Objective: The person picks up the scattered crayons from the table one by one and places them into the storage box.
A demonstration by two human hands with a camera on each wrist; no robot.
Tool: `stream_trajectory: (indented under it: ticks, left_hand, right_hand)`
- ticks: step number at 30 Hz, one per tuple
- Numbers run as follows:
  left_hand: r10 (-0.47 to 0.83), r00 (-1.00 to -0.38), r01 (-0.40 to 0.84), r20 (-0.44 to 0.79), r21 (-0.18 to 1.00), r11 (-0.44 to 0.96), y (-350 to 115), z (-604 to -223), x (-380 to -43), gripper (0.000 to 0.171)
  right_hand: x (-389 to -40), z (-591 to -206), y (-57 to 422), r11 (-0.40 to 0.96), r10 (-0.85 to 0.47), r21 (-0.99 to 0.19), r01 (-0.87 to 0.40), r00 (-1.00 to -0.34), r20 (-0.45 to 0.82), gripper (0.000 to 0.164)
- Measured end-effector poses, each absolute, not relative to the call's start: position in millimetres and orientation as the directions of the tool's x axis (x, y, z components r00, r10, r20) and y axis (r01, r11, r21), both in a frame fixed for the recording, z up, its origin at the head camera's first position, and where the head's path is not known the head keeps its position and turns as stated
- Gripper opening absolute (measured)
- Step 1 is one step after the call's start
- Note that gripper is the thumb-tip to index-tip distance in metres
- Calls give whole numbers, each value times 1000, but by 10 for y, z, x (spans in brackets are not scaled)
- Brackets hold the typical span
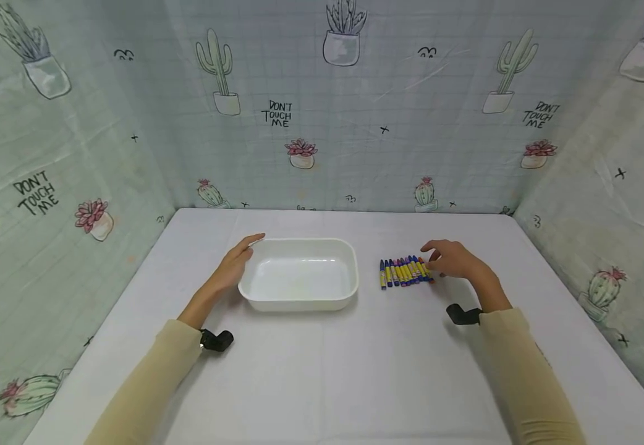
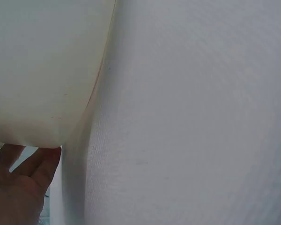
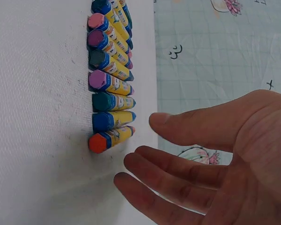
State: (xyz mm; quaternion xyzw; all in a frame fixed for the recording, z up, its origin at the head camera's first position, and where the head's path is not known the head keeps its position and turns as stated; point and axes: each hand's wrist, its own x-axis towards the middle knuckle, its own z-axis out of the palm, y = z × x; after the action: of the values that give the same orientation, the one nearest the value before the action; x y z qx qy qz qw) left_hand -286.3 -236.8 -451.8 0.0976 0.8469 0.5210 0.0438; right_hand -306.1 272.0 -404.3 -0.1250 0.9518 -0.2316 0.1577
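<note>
A white rectangular tray [image 1: 298,305] sits on the table, left of a row of crayons. My left hand [image 1: 234,264] lies against its left end, with fingers extended along the rim. In the left wrist view, the fingertips of that hand [image 2: 23,180] touch the tray wall [image 2: 42,89]; part of the hand is out of frame. Several crayons [image 1: 403,272] with yellow wrappers lie side by side. My right hand [image 1: 455,259] hovers at their right end, thumb and fingers apart. In the right wrist view, an orange crayon [image 3: 98,142] is nearest to this hand [image 3: 215,159], which holds nothing.
White cloth covers the table [image 1: 322,371]. A cactus-print curtain [image 1: 355,123] stands behind it and along both sides. Each wrist wears a black camera mount, one on the left [image 1: 217,340] and one on the right [image 1: 463,314].
</note>
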Motion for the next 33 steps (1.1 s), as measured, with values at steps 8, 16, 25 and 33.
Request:
stream_trajectory:
  ticks: [8, 16, 25, 33]
  left_hand:
    - [189, -981, 128, 43, 877, 463, -2329, -4537, -2911, 49]
    - [188, -982, 106, 25, 892, 439, -2276, -4540, -2932, 49]
    - [174, -984, 99, 21, 886, 453, -2255, -4561, -2951, 49]
    - [220, -976, 100, -1, 889, 447, -2303, -4578, -2970, 49]
  right_hand:
    - [-3103, -4128, 2720, 847, -313, -516, -128, -904, -289, 50]
    - [-3165, -4181, 2743, 850, -302, -517, -100, -897, -323, 53]
    - [-3217, -4196, 2741, 858, -276, -509, -63, -893, -355, 53]
    - [-3227, -4228, 2744, 834, -261, -551, -19, -894, -364, 57]
